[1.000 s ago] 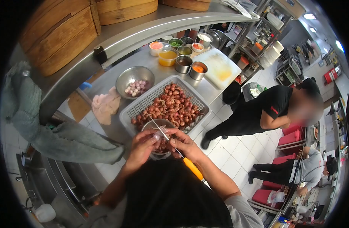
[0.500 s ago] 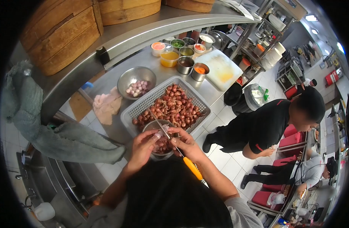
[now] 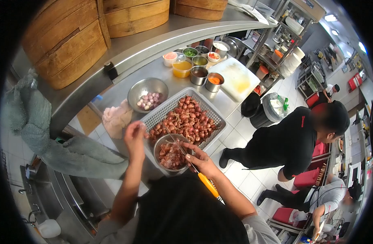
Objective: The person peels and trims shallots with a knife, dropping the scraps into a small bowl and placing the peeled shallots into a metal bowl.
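Note:
My right hand holds a knife with a yellow handle, gripping it where the blade meets the handle. The thin blade points up and left over a small metal bowl full of shallot skins. Left of that bowl, my left hand is raised with curled fingers; whatever lies in them is hidden. Just beyond is a grey perforated basket heaped with unpeeled red shallots. Peeled shallots lie in a larger metal bowl past my left hand.
Several tubs and metal pots of ingredients, one holding yellow liquid, stand behind the basket beside a white cutting board. A pink cloth lies at left near a draped grey-green towel. Co-workers are on the right.
My left hand has left the knife and moved left, away from the bowl of skins. The peeled shallot it held is out of sight. My right hand keeps the knife over the bowl.

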The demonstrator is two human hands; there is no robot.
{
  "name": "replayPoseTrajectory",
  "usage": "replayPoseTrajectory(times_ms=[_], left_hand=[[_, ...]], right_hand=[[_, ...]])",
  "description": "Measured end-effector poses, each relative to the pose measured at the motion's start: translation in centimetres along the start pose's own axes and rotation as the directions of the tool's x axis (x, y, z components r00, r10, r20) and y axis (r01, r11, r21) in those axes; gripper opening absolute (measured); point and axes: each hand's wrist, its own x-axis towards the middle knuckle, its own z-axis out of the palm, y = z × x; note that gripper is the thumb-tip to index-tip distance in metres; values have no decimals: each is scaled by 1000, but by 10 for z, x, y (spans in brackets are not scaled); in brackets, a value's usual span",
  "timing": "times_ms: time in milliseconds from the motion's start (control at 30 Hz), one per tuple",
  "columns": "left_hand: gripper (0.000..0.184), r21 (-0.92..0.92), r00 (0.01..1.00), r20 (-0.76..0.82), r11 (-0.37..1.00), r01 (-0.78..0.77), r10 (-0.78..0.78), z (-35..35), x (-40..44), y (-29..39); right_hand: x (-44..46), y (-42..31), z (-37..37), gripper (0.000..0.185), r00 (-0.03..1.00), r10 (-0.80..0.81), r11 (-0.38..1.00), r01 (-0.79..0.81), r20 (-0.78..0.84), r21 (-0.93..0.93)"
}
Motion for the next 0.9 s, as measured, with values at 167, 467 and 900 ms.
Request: replayPoseTrajectory(times_ms=[167, 467, 900], left_hand=[[22, 93, 979, -42, 976, -195, 200, 20, 77, -25], [23, 610, 888, 354, 647, -458, 294, 55, 115, -30], [14, 772, 770, 631, 178, -610, -99, 58, 78, -107]], right_hand=[[-7, -3, 2, 45, 1000, -1, 989, 3, -8, 150], [-35, -1, -17, 39, 989, -17, 985, 41, -144, 166], [-40, 7, -15, 37, 983, -5, 984, 37, -182, 176]])
